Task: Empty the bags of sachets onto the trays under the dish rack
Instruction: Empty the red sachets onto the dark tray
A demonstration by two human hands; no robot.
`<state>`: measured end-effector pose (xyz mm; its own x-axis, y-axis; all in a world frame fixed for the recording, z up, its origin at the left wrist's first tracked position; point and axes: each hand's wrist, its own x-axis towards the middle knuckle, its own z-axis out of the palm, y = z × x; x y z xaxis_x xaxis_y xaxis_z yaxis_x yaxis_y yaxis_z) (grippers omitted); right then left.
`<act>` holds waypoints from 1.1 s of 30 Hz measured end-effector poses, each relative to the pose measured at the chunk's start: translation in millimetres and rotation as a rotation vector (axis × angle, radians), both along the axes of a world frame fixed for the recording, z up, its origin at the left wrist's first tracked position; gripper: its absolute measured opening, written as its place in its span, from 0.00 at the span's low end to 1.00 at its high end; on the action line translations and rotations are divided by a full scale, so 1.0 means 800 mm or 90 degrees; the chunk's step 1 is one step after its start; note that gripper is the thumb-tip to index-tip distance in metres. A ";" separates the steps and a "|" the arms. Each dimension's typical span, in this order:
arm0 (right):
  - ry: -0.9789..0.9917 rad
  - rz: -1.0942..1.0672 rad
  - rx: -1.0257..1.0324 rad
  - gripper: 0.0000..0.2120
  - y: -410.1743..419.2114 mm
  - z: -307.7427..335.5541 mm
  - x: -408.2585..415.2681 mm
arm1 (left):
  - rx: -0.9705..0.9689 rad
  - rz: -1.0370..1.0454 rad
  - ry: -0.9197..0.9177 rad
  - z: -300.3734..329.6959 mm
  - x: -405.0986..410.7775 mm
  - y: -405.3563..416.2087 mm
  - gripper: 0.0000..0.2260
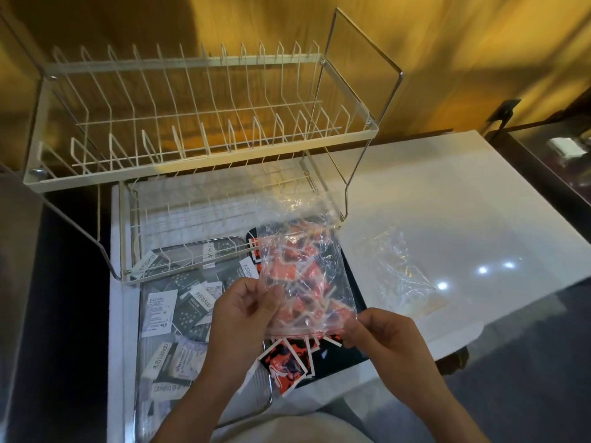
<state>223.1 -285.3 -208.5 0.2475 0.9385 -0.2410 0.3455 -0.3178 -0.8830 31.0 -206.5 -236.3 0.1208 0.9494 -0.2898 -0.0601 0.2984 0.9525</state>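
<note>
A clear plastic bag (297,238) is held upside down over the black tray (351,314), its mouth pointing down. My left hand (243,318) pinches its lower left edge and my right hand (380,330) grips its lower right corner. Red-and-black sachets (287,366) lie on the black tray below the bag, some seen through the plastic. The steel tray (160,394) to the left holds several grey and white sachets (188,311). Both trays sit under the front of the white two-tier dish rack (192,123).
A second clear bag (403,270), flat and empty-looking, lies on the white table (447,203) to the right of the rack. The rack's lower wire tier (192,254) overhangs the trays' far ends. A dark glass surface (543,155) adjoins at the far right.
</note>
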 end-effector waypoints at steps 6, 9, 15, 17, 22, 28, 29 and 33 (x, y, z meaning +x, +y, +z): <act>0.134 -0.057 0.019 0.13 0.000 0.001 -0.003 | -0.102 -0.060 -0.054 0.009 0.000 -0.003 0.09; 0.178 -0.087 0.033 0.13 -0.001 0.001 -0.005 | -0.163 -0.072 -0.115 0.015 0.003 -0.005 0.11; 0.222 -0.119 0.081 0.12 -0.002 0.000 -0.015 | -0.222 -0.078 -0.189 0.025 0.013 -0.016 0.19; 0.234 -0.128 0.097 0.12 -0.002 0.002 -0.019 | -0.279 -0.060 -0.250 0.028 0.018 -0.019 0.18; 0.241 -0.125 0.129 0.10 -0.002 -0.001 -0.031 | -0.304 -0.110 -0.257 0.031 0.031 -0.028 0.08; 0.258 -0.103 0.139 0.10 -0.004 -0.006 -0.038 | -0.237 -0.143 -0.140 0.029 0.038 -0.036 0.06; 0.253 -0.100 0.138 0.10 -0.004 -0.007 -0.038 | -0.235 -0.137 -0.131 0.029 0.038 -0.036 0.06; 0.229 -0.095 0.125 0.11 -0.006 -0.011 -0.039 | -0.206 -0.118 -0.109 0.028 0.038 -0.038 0.13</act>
<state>192.3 -290.0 -217.0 0.3171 0.9352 -0.1578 -0.0327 -0.1555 -0.9873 61.4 -236.8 -213.9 0.3536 0.7704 -0.5305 -0.1263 0.6013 0.7890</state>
